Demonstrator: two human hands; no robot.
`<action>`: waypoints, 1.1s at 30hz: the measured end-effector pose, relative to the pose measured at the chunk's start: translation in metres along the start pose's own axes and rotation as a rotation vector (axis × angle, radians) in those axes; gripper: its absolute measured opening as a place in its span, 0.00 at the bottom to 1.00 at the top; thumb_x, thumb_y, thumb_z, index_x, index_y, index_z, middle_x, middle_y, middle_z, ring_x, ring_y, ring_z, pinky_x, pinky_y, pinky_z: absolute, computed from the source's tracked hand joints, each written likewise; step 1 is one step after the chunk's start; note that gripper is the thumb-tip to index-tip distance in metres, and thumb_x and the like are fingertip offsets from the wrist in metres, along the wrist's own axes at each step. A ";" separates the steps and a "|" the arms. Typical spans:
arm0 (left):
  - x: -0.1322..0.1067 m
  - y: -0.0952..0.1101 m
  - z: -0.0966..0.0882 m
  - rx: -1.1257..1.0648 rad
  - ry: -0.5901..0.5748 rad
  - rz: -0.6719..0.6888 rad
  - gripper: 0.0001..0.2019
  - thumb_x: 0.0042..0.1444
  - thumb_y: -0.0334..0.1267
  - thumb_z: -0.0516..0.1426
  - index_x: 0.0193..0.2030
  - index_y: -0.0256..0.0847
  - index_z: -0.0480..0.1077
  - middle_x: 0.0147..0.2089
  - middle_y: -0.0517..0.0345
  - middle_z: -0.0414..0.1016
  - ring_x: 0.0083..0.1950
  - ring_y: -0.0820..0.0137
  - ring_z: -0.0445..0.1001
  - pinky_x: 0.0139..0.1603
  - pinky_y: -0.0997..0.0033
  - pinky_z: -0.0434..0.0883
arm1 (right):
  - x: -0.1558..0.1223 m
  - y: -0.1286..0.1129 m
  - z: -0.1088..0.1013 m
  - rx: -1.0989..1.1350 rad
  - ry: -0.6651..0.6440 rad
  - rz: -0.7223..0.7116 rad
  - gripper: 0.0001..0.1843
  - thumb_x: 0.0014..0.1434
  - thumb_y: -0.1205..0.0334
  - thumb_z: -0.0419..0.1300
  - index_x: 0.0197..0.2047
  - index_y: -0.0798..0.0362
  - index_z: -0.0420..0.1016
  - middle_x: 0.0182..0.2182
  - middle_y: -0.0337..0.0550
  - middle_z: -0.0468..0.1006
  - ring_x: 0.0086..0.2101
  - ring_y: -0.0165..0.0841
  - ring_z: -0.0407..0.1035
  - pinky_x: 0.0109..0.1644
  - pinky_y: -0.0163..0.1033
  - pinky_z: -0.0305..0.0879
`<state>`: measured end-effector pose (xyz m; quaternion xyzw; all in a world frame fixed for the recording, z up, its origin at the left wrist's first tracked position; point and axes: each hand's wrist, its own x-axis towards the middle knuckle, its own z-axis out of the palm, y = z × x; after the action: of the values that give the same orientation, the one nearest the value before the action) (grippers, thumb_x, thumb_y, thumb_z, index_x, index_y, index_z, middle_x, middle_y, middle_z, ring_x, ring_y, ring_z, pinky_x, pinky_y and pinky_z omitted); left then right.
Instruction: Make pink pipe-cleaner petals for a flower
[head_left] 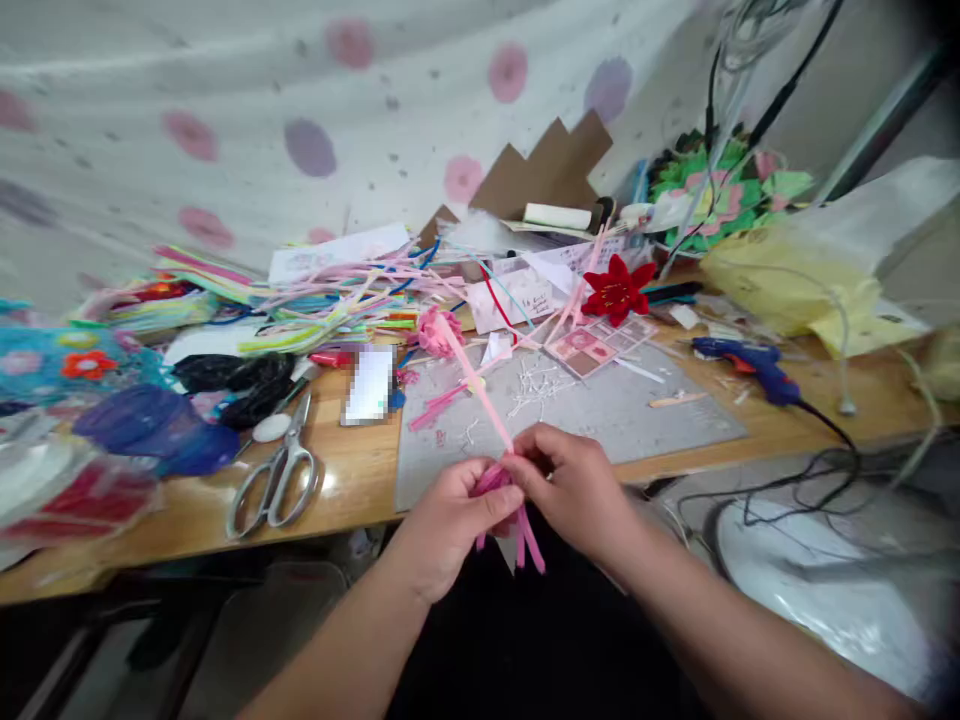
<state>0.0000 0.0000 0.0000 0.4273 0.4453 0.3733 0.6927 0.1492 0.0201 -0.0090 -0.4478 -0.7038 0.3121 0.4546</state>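
Pink strips (491, 479) are sitting at lower center, gripped by the curled fingers of the left hand (456, 508); the right hand (570, 485) is pinching near the lower end of a pale pink strip (487, 402) slanting up-left. Silver scissors (282, 463) are lying at left.

Head view, forward and down at table (352, 465)

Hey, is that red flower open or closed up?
Open. The red flower has its pointed petals spread outward around a visible center.
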 end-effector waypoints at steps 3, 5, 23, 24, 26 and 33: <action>0.001 0.001 0.003 0.066 0.076 0.008 0.09 0.46 0.36 0.64 0.29 0.34 0.70 0.22 0.65 0.67 0.24 0.79 0.65 0.26 0.80 0.64 | -0.001 0.001 0.003 -0.017 0.015 -0.021 0.03 0.56 0.67 0.58 0.30 0.53 0.70 0.24 0.35 0.73 0.25 0.27 0.66 0.30 0.32 0.58; 0.001 0.001 0.004 0.114 0.113 -0.001 0.07 0.46 0.35 0.63 0.26 0.34 0.69 0.22 0.64 0.68 0.23 0.78 0.67 0.24 0.79 0.64 | 0.000 0.002 0.003 -0.001 0.002 -0.009 0.04 0.56 0.67 0.58 0.29 0.53 0.70 0.23 0.35 0.72 0.25 0.27 0.65 0.30 0.32 0.58; -0.011 0.004 -0.003 0.076 0.003 -0.111 0.07 0.47 0.30 0.60 0.34 0.31 0.71 0.26 0.52 0.79 0.22 0.74 0.74 0.26 0.76 0.68 | 0.003 -0.001 -0.003 0.248 -0.047 0.241 0.08 0.54 0.59 0.56 0.28 0.54 0.69 0.21 0.38 0.70 0.23 0.29 0.64 0.27 0.34 0.61; -0.012 0.003 -0.004 0.066 0.001 -0.115 0.08 0.47 0.30 0.60 0.35 0.30 0.71 0.27 0.51 0.79 0.23 0.73 0.75 0.27 0.75 0.69 | 0.003 0.000 -0.003 0.233 -0.031 0.235 0.08 0.54 0.58 0.56 0.27 0.54 0.69 0.21 0.38 0.70 0.23 0.29 0.63 0.27 0.34 0.60; -0.014 0.002 -0.008 0.052 -0.006 -0.109 0.09 0.48 0.32 0.60 0.38 0.31 0.70 0.30 0.49 0.80 0.25 0.72 0.76 0.29 0.73 0.71 | 0.003 0.002 -0.003 0.225 -0.012 0.239 0.09 0.54 0.58 0.56 0.27 0.54 0.69 0.20 0.37 0.68 0.23 0.29 0.62 0.27 0.34 0.59; -0.017 -0.003 -0.018 0.119 -0.054 -0.024 0.09 0.58 0.40 0.55 0.36 0.34 0.68 0.22 0.60 0.72 0.21 0.77 0.69 0.22 0.78 0.64 | -0.002 0.007 -0.003 0.353 -0.022 0.267 0.11 0.56 0.56 0.58 0.29 0.55 0.68 0.22 0.37 0.67 0.24 0.29 0.61 0.28 0.34 0.59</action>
<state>-0.0223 -0.0115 -0.0023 0.4721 0.4530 0.3264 0.6821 0.1547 0.0210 -0.0141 -0.4470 -0.5778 0.4926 0.4729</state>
